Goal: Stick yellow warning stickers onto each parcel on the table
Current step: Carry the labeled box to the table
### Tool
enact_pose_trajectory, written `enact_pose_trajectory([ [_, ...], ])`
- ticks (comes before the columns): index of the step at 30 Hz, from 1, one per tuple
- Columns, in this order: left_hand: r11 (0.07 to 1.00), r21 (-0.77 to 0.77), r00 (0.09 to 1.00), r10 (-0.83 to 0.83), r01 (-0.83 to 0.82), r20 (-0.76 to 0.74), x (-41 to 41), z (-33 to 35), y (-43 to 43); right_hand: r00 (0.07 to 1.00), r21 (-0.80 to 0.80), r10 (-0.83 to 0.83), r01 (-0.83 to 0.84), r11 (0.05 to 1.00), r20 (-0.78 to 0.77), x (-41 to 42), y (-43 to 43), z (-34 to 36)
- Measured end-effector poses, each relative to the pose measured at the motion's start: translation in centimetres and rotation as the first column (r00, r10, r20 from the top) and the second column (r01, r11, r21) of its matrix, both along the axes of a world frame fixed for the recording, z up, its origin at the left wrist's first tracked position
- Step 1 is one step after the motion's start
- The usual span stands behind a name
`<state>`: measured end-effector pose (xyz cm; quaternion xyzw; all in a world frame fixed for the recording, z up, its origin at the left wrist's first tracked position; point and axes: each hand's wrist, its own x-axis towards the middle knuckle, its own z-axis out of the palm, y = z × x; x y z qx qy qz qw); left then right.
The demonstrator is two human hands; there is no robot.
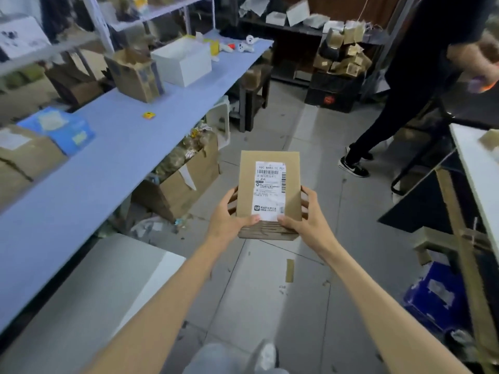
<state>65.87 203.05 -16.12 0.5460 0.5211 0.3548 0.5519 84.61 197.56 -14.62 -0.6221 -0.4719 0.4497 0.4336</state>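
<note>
I hold a flat brown cardboard parcel [248, 182] with a white shipping label out in front of me, above the floor of the aisle. My left hand [229, 215] grips its left lower edge and my right hand [302, 217] grips its right lower edge, both thumbs pressing on top. A small yellow sticker roll [148, 115] lies on the long blue table [113, 157] to my left. More parcels rest on that table: a brown box [24, 157] and a blue box [62, 129] at the near left, and an open brown box [135, 74] farther along.
A white open box [183, 60] stands farther down the table. Torn cardboard boxes [183, 179] lie under the table edge. A person in black [405, 103] stands at the right, beside a white-topped table [478, 163]. A blue crate [437, 292] sits on the floor.
</note>
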Motion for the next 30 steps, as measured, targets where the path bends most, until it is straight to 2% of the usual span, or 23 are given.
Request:
enact_pose_trajectory([
  [11,0.973,-0.020,0.972,0.230,-0.230,0.038,0.8,-1.9,15.4,0.980,0.016,0.186,-0.188,0.982,0.070,1.6,19.2,-1.7],
  [19,0.912,-0.042,0.909,0.410,-0.408,0.073,-2.4,-2.7,26.8,0.913,-0.018,0.401,-0.401,0.916,0.072,-1.8,34.7,-1.2],
  [25,0.818,-0.053,0.814,0.576,-0.573,0.075,-6.6,-2.3,31.8,0.832,-0.028,0.554,-0.554,0.832,0.003,-6.7,43.5,-1.8],
  [30,0.647,-0.053,0.647,0.762,-0.761,0.010,-10.1,-2.9,34.6,0.677,-0.012,0.733,-0.735,0.678,-0.072,-12.3,50.7,-3.9],
])
